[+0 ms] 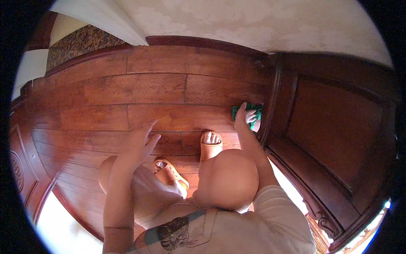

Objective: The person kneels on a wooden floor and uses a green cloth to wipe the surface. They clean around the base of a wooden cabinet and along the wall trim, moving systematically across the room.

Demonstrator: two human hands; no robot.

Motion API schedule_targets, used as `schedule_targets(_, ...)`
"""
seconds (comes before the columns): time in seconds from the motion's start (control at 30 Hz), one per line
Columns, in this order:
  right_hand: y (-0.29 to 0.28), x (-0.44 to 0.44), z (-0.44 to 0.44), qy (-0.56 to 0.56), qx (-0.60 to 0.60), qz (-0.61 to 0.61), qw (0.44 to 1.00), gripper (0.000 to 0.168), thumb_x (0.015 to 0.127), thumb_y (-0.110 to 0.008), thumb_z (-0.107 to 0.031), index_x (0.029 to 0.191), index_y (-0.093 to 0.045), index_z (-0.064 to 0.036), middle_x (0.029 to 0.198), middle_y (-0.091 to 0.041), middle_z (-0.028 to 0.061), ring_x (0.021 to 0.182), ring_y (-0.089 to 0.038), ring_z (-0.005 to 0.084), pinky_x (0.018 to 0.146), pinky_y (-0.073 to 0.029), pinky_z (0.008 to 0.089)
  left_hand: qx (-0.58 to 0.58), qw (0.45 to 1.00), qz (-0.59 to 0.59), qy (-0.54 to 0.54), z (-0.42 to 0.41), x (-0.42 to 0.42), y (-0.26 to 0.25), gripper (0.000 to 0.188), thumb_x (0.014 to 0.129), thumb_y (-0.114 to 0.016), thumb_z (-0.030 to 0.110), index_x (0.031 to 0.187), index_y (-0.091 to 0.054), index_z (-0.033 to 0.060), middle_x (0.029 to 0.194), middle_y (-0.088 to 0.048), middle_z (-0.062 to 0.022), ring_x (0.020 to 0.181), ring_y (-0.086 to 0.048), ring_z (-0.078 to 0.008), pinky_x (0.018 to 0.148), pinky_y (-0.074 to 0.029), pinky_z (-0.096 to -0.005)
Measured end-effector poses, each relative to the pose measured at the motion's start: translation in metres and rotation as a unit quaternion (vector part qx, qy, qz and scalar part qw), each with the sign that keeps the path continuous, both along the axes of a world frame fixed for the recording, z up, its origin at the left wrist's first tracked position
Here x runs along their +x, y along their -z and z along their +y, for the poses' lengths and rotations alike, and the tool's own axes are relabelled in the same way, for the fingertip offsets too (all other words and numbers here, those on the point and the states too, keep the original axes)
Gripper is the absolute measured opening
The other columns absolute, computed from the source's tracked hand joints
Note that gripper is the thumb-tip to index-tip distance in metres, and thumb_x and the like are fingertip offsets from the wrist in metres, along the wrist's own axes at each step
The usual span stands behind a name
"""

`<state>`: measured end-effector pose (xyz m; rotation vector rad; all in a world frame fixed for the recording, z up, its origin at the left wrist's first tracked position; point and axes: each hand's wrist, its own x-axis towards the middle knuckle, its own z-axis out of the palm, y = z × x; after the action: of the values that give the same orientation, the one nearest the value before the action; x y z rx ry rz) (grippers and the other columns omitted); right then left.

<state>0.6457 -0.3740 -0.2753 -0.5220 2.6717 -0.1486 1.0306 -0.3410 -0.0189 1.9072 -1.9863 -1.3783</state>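
Observation:
My right hand (pixel 246 114) presses a crumpled green cloth (pixel 256 110) at the foot of a dark wooden panelled cabinet or bed end (pixel 330 127). The cloth lies on the reddish-brown plank floor (pixel 155 89), partly covered by the fingers. Over my bent left knee, my left hand (pixel 146 143) hangs in the air with thumb and fingers apart and nothing in it. Below it are my feet in orange slide sandals, one sandal (pixel 211 147) pointing ahead and the other sandal (pixel 171 174) turned aside.
A pale wall (pixel 238 22) with a dark wooden skirting board (pixel 203 42) runs along the far side. Speckled stone flooring (pixel 85 41) shows past a doorway at the upper left. Carved wooden furniture (pixel 23 162) stands at the left edge.

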Motion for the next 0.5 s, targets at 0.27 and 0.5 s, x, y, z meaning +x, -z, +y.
schedule_targets(0.27,0.013,-0.063,-0.095,0.009,-0.012,0.046,0.999,0.065,0.087,-0.050,-0.047,0.139,-0.037,-0.012,0.148,-0.031,0.0083,0.136,-0.026,0.0334,0.102,-0.031,0.0563,0.087,0.994,-0.060,-0.038,0.006,0.001,-0.020,0.048,0.087,-0.058,0.017,0.131,-0.046,0.0042,0.128,-0.051,-0.0230,0.119,-0.048,-0.0389,0.101,-0.038,-0.0420)
schedule_targets(0.5,-0.008,0.067,-0.117,-0.421,-0.058,0.155,0.892,0.058,0.079,-0.060,-0.026,0.133,-0.045,-0.011,0.140,-0.037,0.0132,0.129,-0.032,0.0364,0.099,-0.028,0.0595,0.007,0.997,-0.074,-0.022,0.017,0.010,-0.006,0.046,0.086,-0.060,0.017,0.127,-0.048,0.0003,0.115,-0.057,-0.0250,0.108,-0.054,-0.0397,0.092,-0.044,-0.0429)
